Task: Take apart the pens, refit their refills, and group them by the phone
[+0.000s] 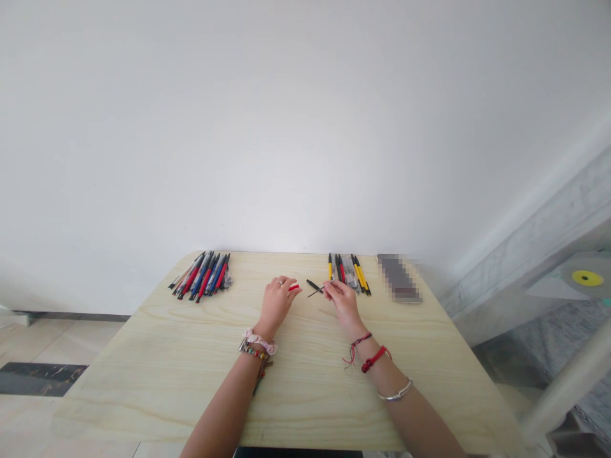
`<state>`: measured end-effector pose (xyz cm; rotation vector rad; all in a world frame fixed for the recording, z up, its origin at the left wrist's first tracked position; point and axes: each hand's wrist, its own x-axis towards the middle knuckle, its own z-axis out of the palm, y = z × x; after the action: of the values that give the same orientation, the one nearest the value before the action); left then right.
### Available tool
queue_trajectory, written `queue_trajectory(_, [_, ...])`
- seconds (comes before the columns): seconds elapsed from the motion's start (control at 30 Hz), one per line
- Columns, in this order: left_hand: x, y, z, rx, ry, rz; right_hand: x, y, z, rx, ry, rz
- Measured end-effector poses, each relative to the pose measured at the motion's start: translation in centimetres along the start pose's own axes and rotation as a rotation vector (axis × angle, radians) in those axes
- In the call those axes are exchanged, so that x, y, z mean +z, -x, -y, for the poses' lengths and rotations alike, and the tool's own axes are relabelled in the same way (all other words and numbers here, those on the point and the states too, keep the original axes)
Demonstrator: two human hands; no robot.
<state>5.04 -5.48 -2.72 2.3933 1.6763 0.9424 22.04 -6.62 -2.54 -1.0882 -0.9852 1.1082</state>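
My left hand (pixel 278 300) is closed on a red pen barrel (pixel 294 287), whose end sticks out past the fingertips. In a pinch, my right hand (pixel 342 301) holds a thin dark pen refill (pixel 316 292) that points left toward the barrel. The two pieces are apart. On the table just behind the refill lies a short black pen part (pixel 313 285). Both hands are over the middle of the wooden table (pixel 305 381). The fingers hide part of what each hand grips.
Several red, blue and other pens (pixel 203 277) lie in a pile at the back left. Yellow, red and black pens (pixel 361 275), with some clear pieces, lie back right. Beside them is a blurred dark flat object (pixel 400 278). A white wall (pixel 305 127) borders the table's far edge.
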Motion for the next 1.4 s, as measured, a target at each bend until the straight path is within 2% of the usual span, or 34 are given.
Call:
queue_trajectory(0.1, [-0.1, 0.1, 1.1, -0.100, -0.162, 0.004, -0.4, -0.4, 0.1, 0.001, -0.032, -0.049])
queue_trajectory(0.43, [0.2, 0.4, 1.0, -0.105, -0.228, 0.107, -0.8, -0.8, 0.1, -0.033, -0.041, -0.126])
queue_trajectory(0.8, [0.2, -0.3, 0.2, -0.104, 0.018, 0.114, -0.7, -0.6, 0.5, -0.059, -0.028, -0.132])
queue_trajectory(1.1, [-0.3, -0.4, 0.0, -0.100, 0.063, 0.108, -1.0, -0.7, 0.6, -0.074, -0.043, -0.165])
queue_trajectory(1.4, [-0.4, -0.5, -0.2, -0.073, 0.085, 0.099, -0.9, -0.6, 1.0, -0.063, -0.058, -0.126])
